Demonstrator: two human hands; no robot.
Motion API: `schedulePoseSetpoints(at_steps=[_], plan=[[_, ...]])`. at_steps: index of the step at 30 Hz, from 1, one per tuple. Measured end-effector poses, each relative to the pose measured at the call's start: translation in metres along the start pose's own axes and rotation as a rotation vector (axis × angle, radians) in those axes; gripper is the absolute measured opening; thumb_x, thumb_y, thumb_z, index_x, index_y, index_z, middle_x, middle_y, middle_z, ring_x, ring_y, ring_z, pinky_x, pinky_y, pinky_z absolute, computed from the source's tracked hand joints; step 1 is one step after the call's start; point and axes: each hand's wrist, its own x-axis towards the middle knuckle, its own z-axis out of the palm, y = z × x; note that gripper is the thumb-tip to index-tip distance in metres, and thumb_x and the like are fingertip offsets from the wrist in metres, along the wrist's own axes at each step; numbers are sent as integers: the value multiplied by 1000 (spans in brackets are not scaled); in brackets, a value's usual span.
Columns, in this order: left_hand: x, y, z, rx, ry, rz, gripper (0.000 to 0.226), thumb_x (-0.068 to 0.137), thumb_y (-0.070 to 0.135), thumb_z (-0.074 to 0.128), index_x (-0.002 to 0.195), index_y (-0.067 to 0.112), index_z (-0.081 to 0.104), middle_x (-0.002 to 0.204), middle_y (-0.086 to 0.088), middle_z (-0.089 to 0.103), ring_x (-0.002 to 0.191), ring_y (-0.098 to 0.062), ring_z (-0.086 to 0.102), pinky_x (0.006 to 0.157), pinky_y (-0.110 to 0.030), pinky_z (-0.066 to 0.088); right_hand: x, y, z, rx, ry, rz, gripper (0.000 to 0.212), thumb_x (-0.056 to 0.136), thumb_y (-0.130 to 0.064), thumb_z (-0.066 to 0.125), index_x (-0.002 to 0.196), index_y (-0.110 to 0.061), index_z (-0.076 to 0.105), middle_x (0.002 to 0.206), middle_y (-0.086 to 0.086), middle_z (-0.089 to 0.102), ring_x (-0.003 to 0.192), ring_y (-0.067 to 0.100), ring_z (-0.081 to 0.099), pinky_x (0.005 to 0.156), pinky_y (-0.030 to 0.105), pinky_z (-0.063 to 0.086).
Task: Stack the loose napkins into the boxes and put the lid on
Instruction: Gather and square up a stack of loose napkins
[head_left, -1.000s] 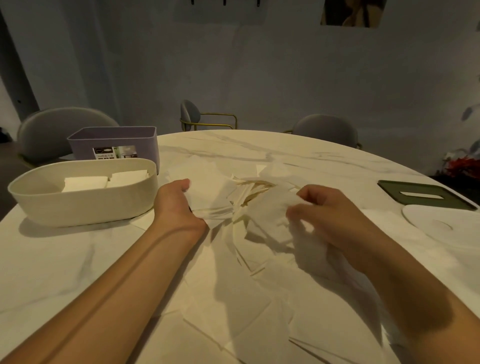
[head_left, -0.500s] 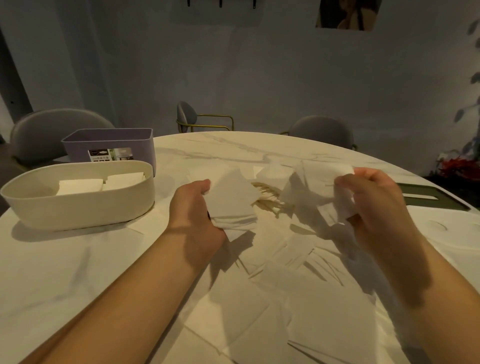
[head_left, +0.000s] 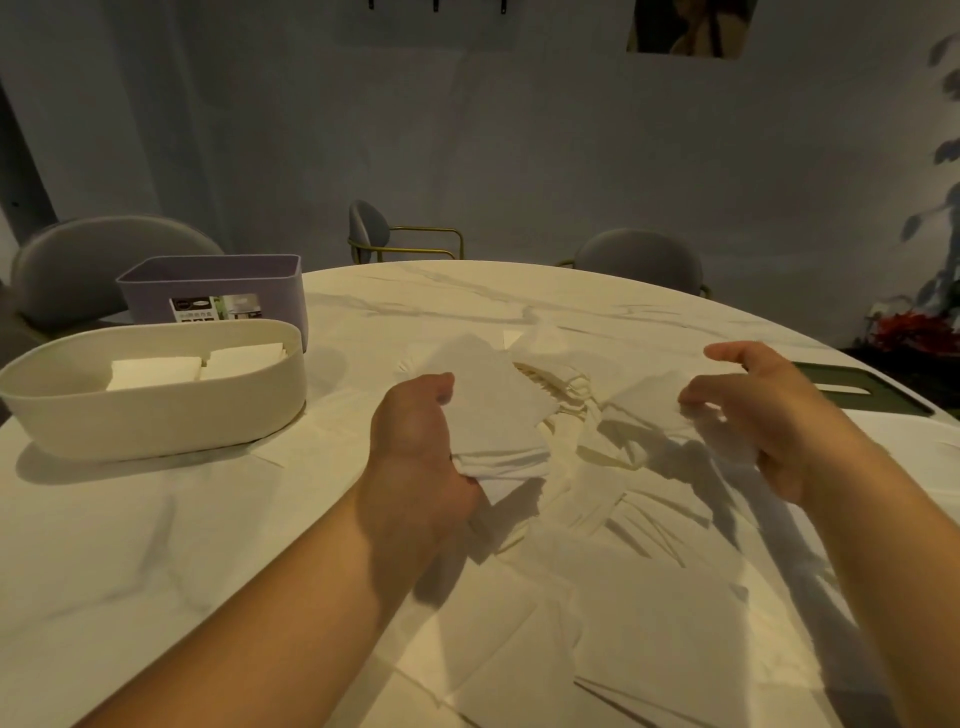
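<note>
Gripping a stack (head_left: 493, 410) of napkins by its near edge, the left hand (head_left: 415, 452) holds it just above the table (head_left: 130, 545). The right hand (head_left: 779, 421) hovers, fingers half curled, at a raised napkin (head_left: 644, 395); whether it pinches it I cannot tell. Loose napkins (head_left: 649, 597) litter the table around both hands. At left the cream box (head_left: 156, 421) holds two piles (head_left: 156, 371), with the purple box (head_left: 208, 280) just behind. A green lid (head_left: 862, 387) lies at far right.
</note>
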Motion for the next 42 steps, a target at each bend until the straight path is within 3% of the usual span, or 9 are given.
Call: schedulePoseSetpoints(at_steps=[8, 14, 17, 20, 25, 28, 31, 36, 42], plan=[[5, -2, -1, 10, -7, 18, 8, 94, 16, 51, 94, 13, 58, 96, -12, 65, 81, -32, 61, 79, -43, 51, 10, 14, -18, -127, 161, -44, 37, 78, -2, 73, 109, -16, 59, 112, 11, 58, 94, 31, 59, 82, 40, 52], [3, -8, -1, 12, -68, -27, 20, 94, 17, 50, 109, 13, 61, 105, -15, 68, 92, -36, 64, 83, -46, 51, 0, 4, -13, -38, 467, -465, 29, 87, -11, 65, 114, -20, 61, 107, -4, 53, 93, 23, 54, 79, 36, 49], [-1, -11, 1, 14, -102, -96, 25, 93, 20, 49, 112, 12, 64, 100, -15, 71, 86, -35, 66, 80, -45, 53, -13, -3, -1, -13, 506, -652, 25, 90, -13, 61, 114, -20, 59, 103, -10, 52, 86, 9, 52, 74, 17, 42], [-6, -15, 4, 22, -153, -140, 24, 92, 22, 50, 104, 11, 67, 84, -12, 73, 78, -32, 67, 77, -40, 52, -29, -7, 25, -152, 461, -1025, 22, 85, -7, 64, 106, -10, 63, 93, -7, 56, 75, 6, 53, 70, 16, 46], [-7, -19, 4, 21, -193, -151, 29, 92, 26, 46, 98, 6, 66, 75, -14, 69, 73, -32, 64, 72, -39, 53, -44, 2, 65, -342, 10, -1332, 33, 73, -10, 72, 105, -11, 66, 92, 3, 67, 81, 12, 65, 76, 25, 57], [-6, -17, 2, -21, -201, -159, 35, 92, 32, 43, 104, 7, 64, 76, -15, 68, 65, -31, 66, 58, -33, 53, -47, 4, 71, -331, -93, -1325, 43, 70, -20, 70, 107, -33, 53, 94, -7, 65, 80, 3, 61, 80, 14, 49], [-7, -15, 3, -64, -161, -109, 35, 94, 34, 43, 105, 10, 66, 82, -16, 72, 68, -32, 68, 66, -38, 56, -46, 4, 67, -294, -124, -1155, 51, 70, -20, 81, 91, -49, 45, 98, -29, 51, 82, -5, 57, 80, -3, 38], [-18, -10, 9, -126, -163, 4, 29, 96, 41, 43, 82, 20, 57, 51, -5, 66, 39, -21, 63, 39, -29, 52, -45, 4, 60, -257, -103, -1102, 56, 58, -35, 84, 95, -44, 43, 98, -29, 45, 96, -9, 49, 76, 0, 41], [-14, -10, 6, -80, -112, -36, 13, 94, 20, 49, 91, 12, 59, 52, -9, 66, 39, -23, 63, 36, -32, 52, -41, 5, 51, -265, -183, -1010, 32, 65, -67, 53, 90, -46, 51, 114, -32, 46, 110, 1, 48, 91, 23, 43]])
